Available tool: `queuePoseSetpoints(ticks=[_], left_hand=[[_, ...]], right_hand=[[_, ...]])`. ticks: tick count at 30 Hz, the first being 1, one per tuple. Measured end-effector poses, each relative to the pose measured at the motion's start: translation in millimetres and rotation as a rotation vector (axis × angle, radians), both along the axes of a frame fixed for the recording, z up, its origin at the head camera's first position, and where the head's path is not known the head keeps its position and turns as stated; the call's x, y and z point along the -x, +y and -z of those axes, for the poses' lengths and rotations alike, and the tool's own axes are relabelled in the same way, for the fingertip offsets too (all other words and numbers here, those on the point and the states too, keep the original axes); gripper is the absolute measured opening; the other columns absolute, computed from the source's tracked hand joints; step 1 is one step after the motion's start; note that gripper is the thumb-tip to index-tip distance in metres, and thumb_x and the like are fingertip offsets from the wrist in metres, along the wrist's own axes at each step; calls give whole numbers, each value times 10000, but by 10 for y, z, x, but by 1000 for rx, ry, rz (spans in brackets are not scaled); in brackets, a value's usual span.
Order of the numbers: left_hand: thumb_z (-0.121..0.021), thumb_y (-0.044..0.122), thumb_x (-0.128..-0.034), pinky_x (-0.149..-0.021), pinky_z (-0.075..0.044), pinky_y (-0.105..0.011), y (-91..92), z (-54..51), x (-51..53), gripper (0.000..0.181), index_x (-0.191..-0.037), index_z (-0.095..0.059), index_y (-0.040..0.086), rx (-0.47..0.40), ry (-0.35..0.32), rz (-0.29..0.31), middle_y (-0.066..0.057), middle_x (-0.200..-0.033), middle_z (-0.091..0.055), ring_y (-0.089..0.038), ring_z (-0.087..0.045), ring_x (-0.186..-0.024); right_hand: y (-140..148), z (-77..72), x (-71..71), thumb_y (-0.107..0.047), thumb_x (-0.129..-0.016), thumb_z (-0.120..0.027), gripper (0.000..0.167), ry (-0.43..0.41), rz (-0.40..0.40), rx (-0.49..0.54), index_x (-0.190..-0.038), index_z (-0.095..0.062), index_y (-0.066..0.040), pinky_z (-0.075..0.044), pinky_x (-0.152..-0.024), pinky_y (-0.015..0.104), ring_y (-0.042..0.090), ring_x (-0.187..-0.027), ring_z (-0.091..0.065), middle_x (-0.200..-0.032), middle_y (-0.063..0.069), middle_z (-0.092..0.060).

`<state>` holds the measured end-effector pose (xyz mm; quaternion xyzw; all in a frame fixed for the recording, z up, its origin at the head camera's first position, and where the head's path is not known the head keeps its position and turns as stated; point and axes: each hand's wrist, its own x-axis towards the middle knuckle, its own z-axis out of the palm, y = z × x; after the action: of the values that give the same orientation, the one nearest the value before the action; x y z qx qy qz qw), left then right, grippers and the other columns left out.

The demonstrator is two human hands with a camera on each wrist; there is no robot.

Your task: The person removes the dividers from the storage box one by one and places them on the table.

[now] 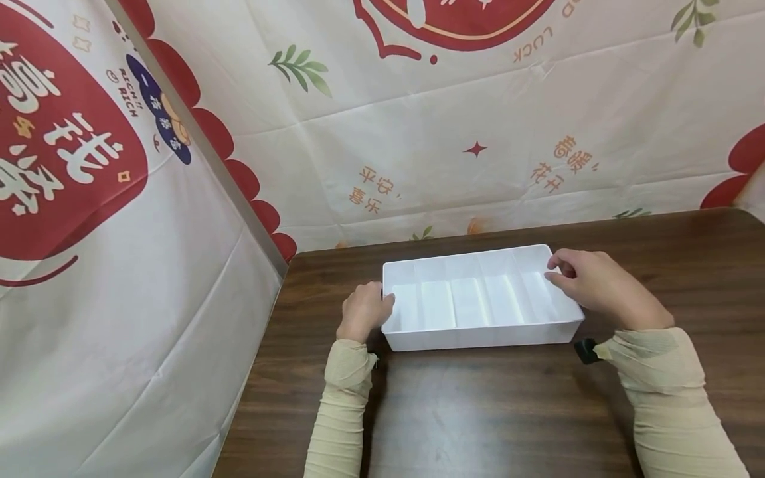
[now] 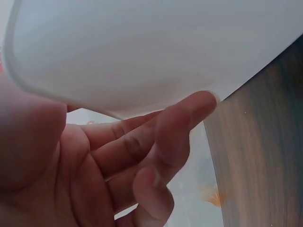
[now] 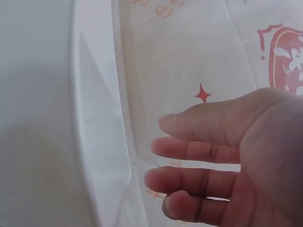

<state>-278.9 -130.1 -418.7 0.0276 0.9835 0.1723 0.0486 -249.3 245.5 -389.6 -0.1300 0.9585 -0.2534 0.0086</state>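
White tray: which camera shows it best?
The head view: it shows nearly the whole white tray, compartments included. The left wrist view gives a cropped part; the right wrist view, a portion at left.

Soft light brightens the head view, with pale glare on the surface; both wrist views look dimmer, hazier.

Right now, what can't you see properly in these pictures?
White tray's underside, head view: its own floor and walls hide it.
Rest of the tray, right wrist view: the left edge cuts it off.
Left hand's thumb tip, left wrist view: the tray hides it.
Whole red emblem, head view: cut off by the top edge.
Black thing by the right sleeve, head view: too small to name.
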Motion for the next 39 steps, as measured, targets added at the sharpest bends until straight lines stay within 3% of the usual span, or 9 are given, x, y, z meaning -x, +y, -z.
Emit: queuePoseSetpoints(ticks=[10,17,26,39], left_hand=[[-544,333,-988,-770,-520,-467,12,28,26,372,-1191,-663,45,21,4,0,-145,-1130,-689,-294,-664,-947],[-527,353,-999,-801,-513,-487,4,10,16,388,-1193,-657,43,-8,10,7,-143,-1137,-686,-304,-659,-964],[-506,347,-1009,-648,-473,-398,-20,9,0,342,-987,-688,58,-6,10,10,-96,-871,-662,-227,-591,-732],[-491,361,-1016,-576,-425,-358,-54,15,12,373,-785,-626,101,-23,16,54,-49,-703,-583,-200,-549,-632]], right_hand=[[-238,44,88,-155,-930,-647,309,-40,-53,-12,-1164,-605,43,-455,-574,330,197,-675,-531,-825,99,-628],[-308,72,84,-154,-930,-646,341,-21,-69,-36,-1199,-583,45,-446,-555,326,183,-647,-523,-813,102,-628],[-396,86,67,-145,-923,-658,322,-30,-88,-40,-1178,-602,43,-470,-568,337,186,-658,-527,-819,101,-632],[-495,55,38,-114,-938,-613,257,-89,-86,-103,-1145,-620,39,-495,-611,376,218,-714,-569,-908,170,-660]])
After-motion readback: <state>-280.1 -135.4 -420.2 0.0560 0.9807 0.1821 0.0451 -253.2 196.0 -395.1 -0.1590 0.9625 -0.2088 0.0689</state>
